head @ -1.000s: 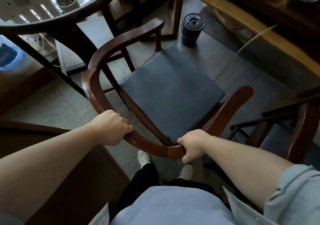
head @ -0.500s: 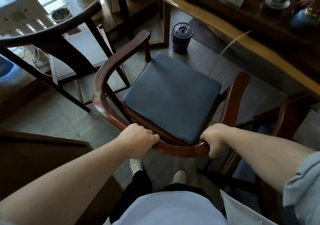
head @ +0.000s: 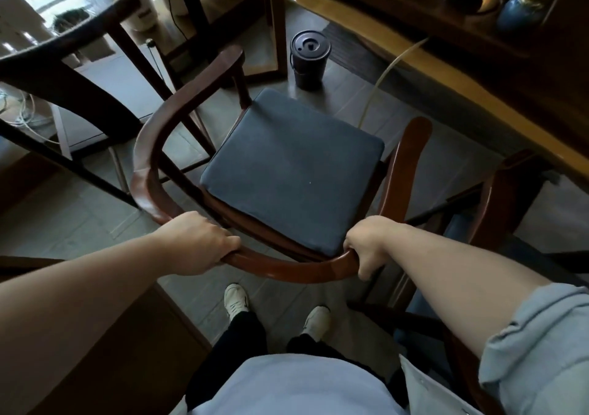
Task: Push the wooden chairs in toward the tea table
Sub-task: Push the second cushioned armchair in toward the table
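A person's left hand (head: 194, 242) and right hand (head: 366, 244) wrap their fingers (head: 363, 268) around the curved back rail of a wooden chair (head: 287, 264), which stands just short of the worktop (head: 478, 95).

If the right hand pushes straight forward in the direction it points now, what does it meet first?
The right hand, in a grip on the curved brown wooden chair back, points along the chair's right armrest. Beyond that lies the yellow-edged wooden tea table; probably the armrest tip reaches it first, though depth is unclear.
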Available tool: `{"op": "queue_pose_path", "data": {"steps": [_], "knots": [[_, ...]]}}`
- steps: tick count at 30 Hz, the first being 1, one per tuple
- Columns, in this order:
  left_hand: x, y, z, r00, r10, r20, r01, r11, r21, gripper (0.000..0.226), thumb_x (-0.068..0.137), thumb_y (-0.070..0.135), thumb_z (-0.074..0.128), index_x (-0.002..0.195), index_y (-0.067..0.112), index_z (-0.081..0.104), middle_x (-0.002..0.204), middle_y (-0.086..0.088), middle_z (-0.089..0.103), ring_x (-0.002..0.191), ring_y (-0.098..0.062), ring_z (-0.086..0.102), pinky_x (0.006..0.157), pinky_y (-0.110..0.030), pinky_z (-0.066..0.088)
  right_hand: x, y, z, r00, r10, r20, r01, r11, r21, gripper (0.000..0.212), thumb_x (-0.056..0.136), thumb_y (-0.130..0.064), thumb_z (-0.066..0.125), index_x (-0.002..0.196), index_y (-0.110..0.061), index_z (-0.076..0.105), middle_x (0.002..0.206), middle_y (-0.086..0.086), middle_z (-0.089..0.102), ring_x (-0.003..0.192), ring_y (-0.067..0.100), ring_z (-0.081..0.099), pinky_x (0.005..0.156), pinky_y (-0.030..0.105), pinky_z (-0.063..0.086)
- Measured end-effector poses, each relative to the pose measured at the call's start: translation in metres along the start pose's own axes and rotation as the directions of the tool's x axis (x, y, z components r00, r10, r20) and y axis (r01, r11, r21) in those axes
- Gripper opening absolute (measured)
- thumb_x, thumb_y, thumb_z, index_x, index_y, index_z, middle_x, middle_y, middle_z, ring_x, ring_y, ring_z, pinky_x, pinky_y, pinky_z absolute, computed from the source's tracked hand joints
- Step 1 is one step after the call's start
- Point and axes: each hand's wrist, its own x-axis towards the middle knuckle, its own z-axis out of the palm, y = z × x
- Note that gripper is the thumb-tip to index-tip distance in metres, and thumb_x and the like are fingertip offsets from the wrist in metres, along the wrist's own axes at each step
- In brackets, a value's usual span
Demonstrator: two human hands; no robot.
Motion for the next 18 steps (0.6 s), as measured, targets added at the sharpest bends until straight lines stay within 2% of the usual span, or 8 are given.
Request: {"op": "queue_pose_path", "data": {"steps": [6,9,13,18], "knots": [[0.003,0.007,-0.004,1.0,-0.024,-0.002,0.024,0.998,0.057,0.02,0.092,0.05,0.046,0.104,0.034,0.046,0.096,0.011,0.066,0.085,-0.017,0.063,0.063,-0.031,0.041,-0.007,-0.003,0.012,0.998,0.053,-0.021,-0.051,0.997,0.054,0.029,0.051,-0.055,0.064,0.068,-0.032,0.057,0.067,-0.01,0.062,0.064,0.013,0.059,0.052,0.028,0.039],[0.006,0.017,-0.004,0.999,0.002,-0.037,0.001,0.997,0.073,0.02,0.09,0.049,0.048,0.104,0.035,0.047,0.097,0.012,0.066,0.086,-0.017,0.063,0.061,-0.029,0.035,-0.015,-0.004,0.022,0.997,0.069,0.017,-0.07,0.994,0.08,0.034,0.053,-0.052,0.066,0.078,-0.031,0.063,0.07,-0.009,0.064,0.066,0.014,0.061,0.056,0.029,0.044],[0.015,0.025,-0.008,0.997,0.037,-0.064,-0.03,0.994,0.108,0.02,0.089,0.047,0.05,0.104,0.034,0.049,0.097,0.011,0.066,0.085,-0.016,0.063,0.06,-0.028,0.032,-0.024,-0.002,0.033,0.995,0.091,0.047,-0.096,0.988,0.122,0.046,0.058,-0.051,0.071,0.097,-0.029,0.067,0.081,-0.006,0.066,0.075,0.018,0.064,0.072,0.037,0.058],[0.025,0.036,-0.014,0.992,0.087,-0.096,-0.074,0.989,0.126,0.02,0.089,0.046,0.05,0.103,0.033,0.051,0.095,0.012,0.066,0.084,-0.015,0.063,0.06,-0.027,0.03,-0.036,0.0,0.051,0.992,0.119,0.043,-0.124,0.982,0.142,0.059,0.058,-0.055,0.073,0.109,-0.027,0.067,0.085,-0.006,0.067,0.076,0.017,0.064,0.068,0.034,0.058]]}}
